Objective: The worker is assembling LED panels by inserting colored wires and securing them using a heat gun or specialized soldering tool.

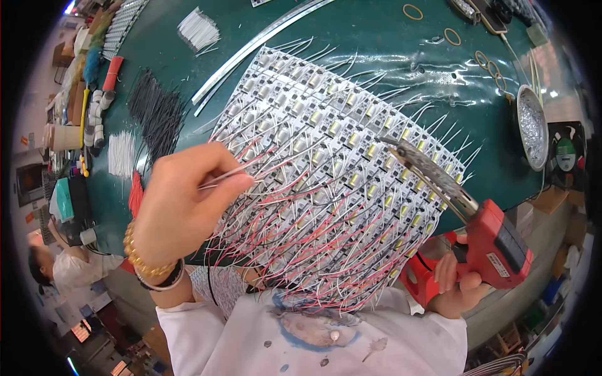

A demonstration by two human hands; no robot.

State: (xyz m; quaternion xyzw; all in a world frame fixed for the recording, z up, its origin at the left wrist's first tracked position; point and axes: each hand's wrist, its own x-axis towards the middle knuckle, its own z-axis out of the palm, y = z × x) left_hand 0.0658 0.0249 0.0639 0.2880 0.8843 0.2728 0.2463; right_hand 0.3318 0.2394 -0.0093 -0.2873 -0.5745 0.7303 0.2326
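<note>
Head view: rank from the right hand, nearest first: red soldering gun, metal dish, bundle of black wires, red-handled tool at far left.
1. Soldering gun, in the right hand.
2. Metal dish, above it at the right table edge.
3. Black wires, left of the panel.
4. Red-handled tool, farther left, upper corner.

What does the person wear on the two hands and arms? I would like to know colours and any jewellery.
Both hands are bare, without gloves. The left hand has a gold bead bracelet at the wrist, and next to it a thin band in black and white. A white sleeve with short cut covers the upper arm. On the right hand no jewellery is visible; its wrist is mostly hidden.
</note>
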